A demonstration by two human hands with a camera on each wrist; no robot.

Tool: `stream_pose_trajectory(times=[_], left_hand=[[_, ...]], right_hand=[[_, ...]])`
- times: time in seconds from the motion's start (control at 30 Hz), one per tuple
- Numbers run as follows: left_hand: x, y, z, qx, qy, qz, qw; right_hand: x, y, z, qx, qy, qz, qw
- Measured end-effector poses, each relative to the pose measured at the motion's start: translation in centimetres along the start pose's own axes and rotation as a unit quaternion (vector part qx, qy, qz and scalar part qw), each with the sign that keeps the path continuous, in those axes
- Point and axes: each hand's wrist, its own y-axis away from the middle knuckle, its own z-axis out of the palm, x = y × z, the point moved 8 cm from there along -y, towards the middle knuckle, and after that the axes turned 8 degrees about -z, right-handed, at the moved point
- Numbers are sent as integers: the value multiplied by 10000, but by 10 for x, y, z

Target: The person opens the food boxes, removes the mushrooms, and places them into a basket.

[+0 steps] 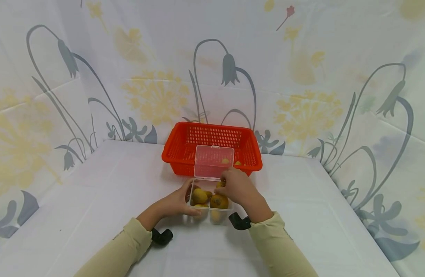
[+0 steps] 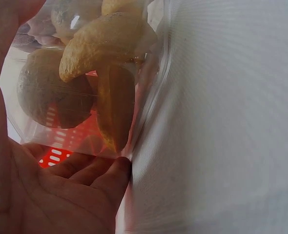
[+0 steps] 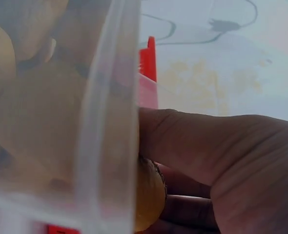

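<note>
A clear plastic box (image 1: pixel 203 209) stands on the white cloth with its hinged lid (image 1: pixel 209 161) raised. My left hand (image 1: pixel 177 201) grips the box's left side, thumb at the front and fingers round behind. Inside lie several yellow and orange fruits, among them a round yellow one (image 1: pixel 199 196) and an orange one (image 1: pixel 219 201) with a dark top. Through the wall in the left wrist view shows a curved yellow piece (image 2: pixel 102 41). My right hand (image 1: pixel 241 187) pinches a yellow-orange fruit (image 3: pixel 150 197) at the box's back right corner; its fingertips are partly hidden.
Right behind the box is a red plastic basket (image 1: pixel 169 148), its front edge overlapped by the raised lid. Small yellowish pieces (image 1: pixel 238 163) lie in it. Behind the basket hangs a flower-printed cloth (image 1: pixel 212 100). Black wrist mounts (image 1: pixel 162 236) sit below both hands.
</note>
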Motion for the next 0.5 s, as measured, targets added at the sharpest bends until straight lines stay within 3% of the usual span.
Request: stream_pose_trajectory(times=[0.5], left_hand=[[-1,0,0,59,-7,12,10000]], right_hand=[[-10,4,-5,-35,89,-356,9993]])
